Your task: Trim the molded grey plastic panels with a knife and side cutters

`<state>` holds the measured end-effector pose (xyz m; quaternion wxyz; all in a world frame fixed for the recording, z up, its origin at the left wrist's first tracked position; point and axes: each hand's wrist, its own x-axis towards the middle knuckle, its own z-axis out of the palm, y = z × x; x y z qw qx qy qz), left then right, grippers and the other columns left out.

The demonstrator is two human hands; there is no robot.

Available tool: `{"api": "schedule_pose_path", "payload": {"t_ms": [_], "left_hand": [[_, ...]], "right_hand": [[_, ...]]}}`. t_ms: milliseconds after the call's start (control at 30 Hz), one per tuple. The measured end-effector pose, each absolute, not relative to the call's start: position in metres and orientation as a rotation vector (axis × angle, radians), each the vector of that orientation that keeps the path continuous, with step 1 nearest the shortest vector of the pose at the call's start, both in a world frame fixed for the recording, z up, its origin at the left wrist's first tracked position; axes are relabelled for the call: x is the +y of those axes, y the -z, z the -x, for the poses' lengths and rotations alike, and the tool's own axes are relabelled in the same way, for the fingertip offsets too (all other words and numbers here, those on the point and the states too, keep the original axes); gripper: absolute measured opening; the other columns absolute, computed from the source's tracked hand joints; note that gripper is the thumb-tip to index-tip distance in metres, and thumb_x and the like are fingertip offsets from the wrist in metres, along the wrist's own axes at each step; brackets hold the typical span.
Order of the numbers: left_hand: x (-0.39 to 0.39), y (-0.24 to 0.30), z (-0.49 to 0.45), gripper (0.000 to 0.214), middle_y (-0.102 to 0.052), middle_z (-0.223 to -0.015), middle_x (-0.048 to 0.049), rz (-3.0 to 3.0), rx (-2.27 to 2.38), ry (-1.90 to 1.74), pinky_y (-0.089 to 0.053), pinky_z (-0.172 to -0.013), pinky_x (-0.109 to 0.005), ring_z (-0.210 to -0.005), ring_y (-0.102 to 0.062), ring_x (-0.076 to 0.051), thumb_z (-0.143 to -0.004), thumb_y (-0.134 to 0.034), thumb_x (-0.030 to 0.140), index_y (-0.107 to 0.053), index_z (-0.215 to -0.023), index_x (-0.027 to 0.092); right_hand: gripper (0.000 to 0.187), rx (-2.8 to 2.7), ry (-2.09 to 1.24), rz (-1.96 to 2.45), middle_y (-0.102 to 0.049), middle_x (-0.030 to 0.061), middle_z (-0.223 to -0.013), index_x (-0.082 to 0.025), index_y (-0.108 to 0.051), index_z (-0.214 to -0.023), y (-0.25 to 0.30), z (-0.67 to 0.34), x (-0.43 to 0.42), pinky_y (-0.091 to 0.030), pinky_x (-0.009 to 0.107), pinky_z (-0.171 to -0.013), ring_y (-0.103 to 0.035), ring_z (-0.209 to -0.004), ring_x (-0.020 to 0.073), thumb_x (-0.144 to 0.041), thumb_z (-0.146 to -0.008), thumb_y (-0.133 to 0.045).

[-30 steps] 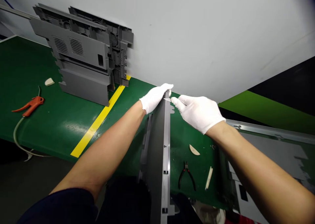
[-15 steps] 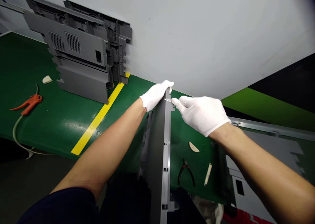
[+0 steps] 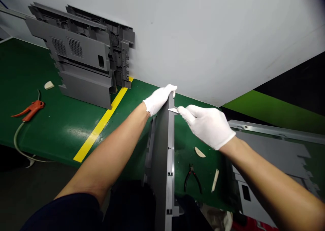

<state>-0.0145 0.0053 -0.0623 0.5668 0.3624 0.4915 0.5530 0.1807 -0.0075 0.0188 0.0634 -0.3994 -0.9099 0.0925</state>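
The step in hand looked like trimming or scraping the rim of a large, dark-grey, plastic-looking panel [image 3: 161, 153], which stood upright on edge in front of the person, its near end running out of view at the bottom. The white-gloved left hand [image 3: 160, 97] grasped the panel's far upper end, fingers curled over it. The white-gloved right hand [image 3: 210, 125] was closed on a small, pointed, silvery metal blade [image 3: 173, 111]; whatever handle it had was hidden inside the glove. The blade lay across the panel's narrow, lighter-grey edge [image 3: 170, 161], just below the left hand; whether it was biting into the material could not be told. The next move seemed to call for a light, controlled stroke along that edge, with the left hand steadying the panel and its fingers kept clear of the tip. On the green, smooth-topped bench [image 3: 127, 105] to the right lay black-handled metal pliers [image 3: 192, 181], a beige half-round piece [image 3: 199, 152] and a thin, off-white stick [image 3: 215, 181], all apart from both hands. To the left, dark-grey, vented panels [image 3: 85, 90] leaned by the wall, near an orange air gun [image 3: 31, 110].
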Motion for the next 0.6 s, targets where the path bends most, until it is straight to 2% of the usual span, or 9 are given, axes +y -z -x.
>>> {"api": "schedule_pose_path", "payload": {"t_ms": [100, 167, 200, 267, 300, 367, 467, 533, 600], "left_hand": [[0.004, 0.060, 0.019, 0.040, -0.053, -0.073, -0.0025, -1.008, 1.139, -1.264, -0.047, -0.071, -0.033, -0.069, -0.053, -0.016, -0.087, -0.058, 0.057, -0.058, -0.074, 0.020], [-0.003, 0.049, 0.023, 0.031, -0.061, -0.092, -0.0048, -1.176, 1.143, -1.237, -0.048, -0.084, -0.034, -0.085, -0.058, -0.018, -0.082, -0.066, 0.049, -0.066, -0.093, 0.021], [-0.010, 0.041, 0.024, 0.033, -0.062, -0.103, -0.0062, -1.257, 1.161, -1.218, -0.047, -0.090, -0.036, -0.094, -0.058, -0.019, -0.080, -0.069, 0.045, -0.067, -0.104, 0.022], [-0.031, 0.020, 0.021, 0.038, -0.064, -0.114, -0.0090, -1.428, 1.226, -1.158, -0.045, -0.098, -0.043, -0.105, -0.059, -0.024, -0.078, -0.070, 0.041, -0.068, -0.112, 0.026], [-0.046, 0.010, 0.014, 0.031, -0.066, -0.111, -0.0099, -1.541, 1.251, -1.117, -0.045, -0.099, -0.047, -0.106, -0.059, -0.026, -0.078, -0.069, 0.041, -0.072, -0.106, 0.027], [-0.082, -0.003, -0.006, 0.013, -0.070, -0.092, -0.0091, -1.824, 1.207, -0.997, -0.044, -0.098, -0.053, -0.097, -0.062, -0.028, -0.076, -0.069, 0.041, -0.075, -0.078, 0.030], [-0.132, 0.000, -0.041, 0.021, -0.060, -0.057, -0.0047, -2.161, 0.892, -0.794, -0.048, -0.082, -0.050, -0.068, -0.060, -0.025, -0.067, -0.072, 0.039, -0.063, -0.048, 0.035], [-0.142, 0.008, -0.053, 0.027, -0.052, -0.047, -0.0044, -2.184, 0.817, -0.786, -0.046, -0.071, -0.049, -0.058, -0.055, -0.025, -0.063, -0.072, 0.043, -0.057, -0.041, 0.035], [-0.126, 0.011, -0.048, 0.033, -0.050, -0.047, -0.0051, -2.027, 0.957, -0.909, -0.045, -0.069, -0.049, -0.059, -0.054, -0.025, -0.064, -0.068, 0.051, -0.053, -0.042, 0.033]], "right_hand": [[0.052, -2.383, -0.748, 1.280, -0.046, -0.0032, -0.060, -0.023, -0.054, -0.070, -0.019, -0.191, -0.015, -0.034, 0.030, -0.059, -0.042, -0.056, 0.0138, -0.059, -0.101, -0.033], [0.052, -2.185, -0.996, 1.348, -0.045, -0.0035, -0.058, -0.023, -0.055, -0.070, -0.016, -0.204, -0.024, -0.035, 0.030, -0.058, -0.041, -0.055, 0.0143, -0.061, -0.101, -0.035], [0.052, -2.100, -1.089, 1.391, -0.044, -0.0038, -0.057, -0.023, -0.056, -0.071, -0.012, -0.213, -0.031, -0.035, 0.030, -0.056, -0.040, -0.054, 0.0144, -0.062, -0.100, -0.037], [0.052, -1.924, -1.238, 1.467, -0.041, -0.0045, -0.056, -0.023, -0.057, -0.072, 0.002, -0.235, -0.048, -0.033, 0.029, -0.054, -0.037, -0.053, 0.0142, -0.064, -0.098, -0.039], [0.051, -1.824, -1.303, 1.503, -0.039, -0.0050, -0.055, -0.023, -0.057, -0.074, 0.012, -0.247, -0.058, -0.032, 0.029, -0.052, -0.036, -0.052, 0.0141, -0.064, -0.098, -0.039], [0.049, -1.598, -1.457, 1.570, -0.036, -0.0062, -0.056, -0.023, -0.056, -0.079, 0.037, -0.272, -0.082, -0.027, 0.029, -0.050, -0.032, -0.051, 0.0136, -0.064, -0.098, -0.038], [0.044, -1.254, -1.683, 1.687, -0.032, -0.0087, -0.056, -0.025, -0.049, -0.077, 0.086, -0.301, -0.122, -0.021, 0.028, -0.047, -0.026, -0.047, 0.0121, -0.066, -0.094, -0.045], [0.050, -1.214, -1.650, 1.795, -0.031, -0.0090, -0.052, -0.025, -0.040, -0.066, 0.119, -0.313, -0.146, -0.022, 0.027, -0.047, -0.028, -0.045, 0.0112, -0.066, -0.089, -0.056], [0.054, -1.442, -1.449, 1.808, -0.029, -0.0084, -0.048, -0.024, -0.042, -0.058, 0.144, -0.318, -0.160, -0.025, 0.028, -0.046, -0.031, -0.043, 0.0121, -0.068, -0.089, -0.054]]}}
